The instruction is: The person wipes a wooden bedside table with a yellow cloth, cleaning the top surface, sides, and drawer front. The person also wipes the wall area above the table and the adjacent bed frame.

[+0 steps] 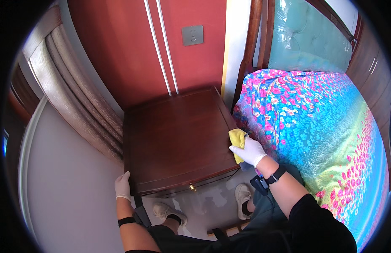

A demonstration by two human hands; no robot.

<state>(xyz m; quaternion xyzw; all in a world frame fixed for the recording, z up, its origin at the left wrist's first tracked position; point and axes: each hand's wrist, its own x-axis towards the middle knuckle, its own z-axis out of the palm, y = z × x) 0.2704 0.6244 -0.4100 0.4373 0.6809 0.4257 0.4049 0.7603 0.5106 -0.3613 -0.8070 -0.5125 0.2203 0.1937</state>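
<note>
A dark reddish-brown wooden nightstand (pixel 173 139) with a raised rim stands before me against the wall. A small brass-coloured knob (pixel 192 187) sits on its front. My right hand (pixel 251 151), in a white glove, holds a folded yellow cloth (pixel 237 139) with a grey side against the right edge of the top, near the front corner. At the left edge, close to the front, my gloved left hand (pixel 122 186) touches the nightstand. Its fingers are partly hidden, so I cannot tell how firmly they close there.
A bed with a bright floral cover (pixel 296 126) stands close on the right, below a teal padded headboard (pixel 309 38) wrapped in plastic. Curtains (pixel 78 85) hang at the left. The red wall panel (pixel 119 47) carries a grey socket plate (pixel 192 35). My shoes (pixel 243 199) are on the grey floor.
</note>
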